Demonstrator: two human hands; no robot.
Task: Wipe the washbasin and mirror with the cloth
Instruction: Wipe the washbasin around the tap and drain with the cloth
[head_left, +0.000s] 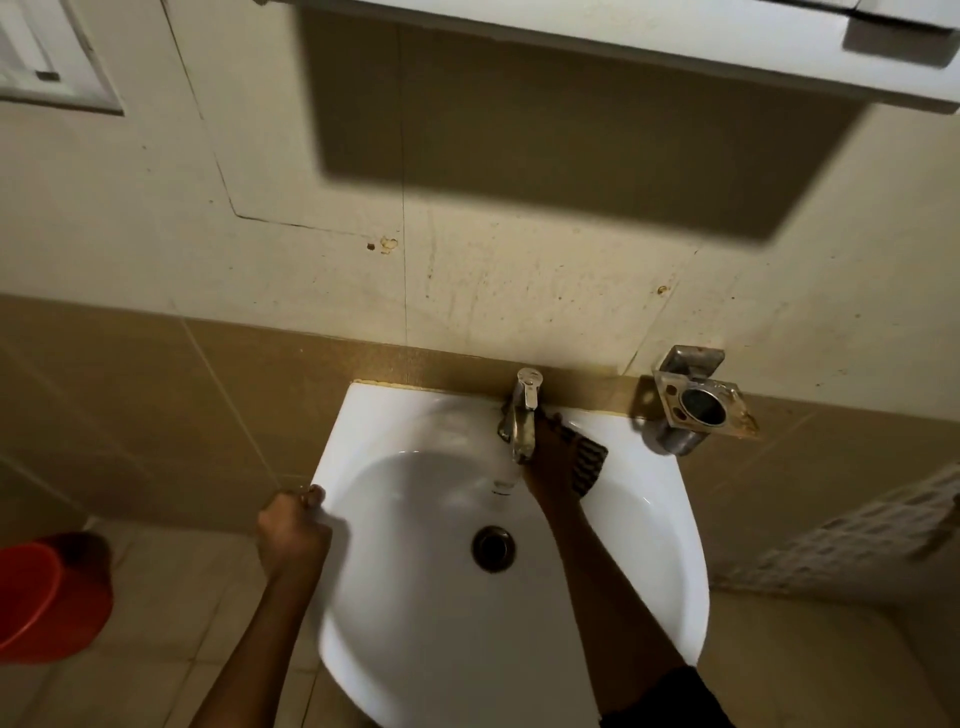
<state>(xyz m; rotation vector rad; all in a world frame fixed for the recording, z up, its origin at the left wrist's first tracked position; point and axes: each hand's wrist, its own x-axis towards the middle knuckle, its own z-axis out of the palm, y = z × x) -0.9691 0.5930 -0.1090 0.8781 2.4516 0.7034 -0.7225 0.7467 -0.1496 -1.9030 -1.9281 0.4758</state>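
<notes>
A white washbasin (426, 597) hangs on the tiled wall, with a round metal drain (492, 547) in its bowl and a worn metal tap (521, 415) at the back rim. My right hand (549, 462) presses a dark checked cloth (588, 465) onto the back ledge just right of the tap. My left hand (292, 530) grips the basin's left rim. The underside of a white mirror cabinet (623, 47) shows at the top; the mirror's face is hidden from here.
A rusty metal tumbler holder (698, 402) is fixed to the wall right of the basin. A red bucket (49, 597) stands on the floor at lower left. A vent or window frame (47, 57) is at the upper left.
</notes>
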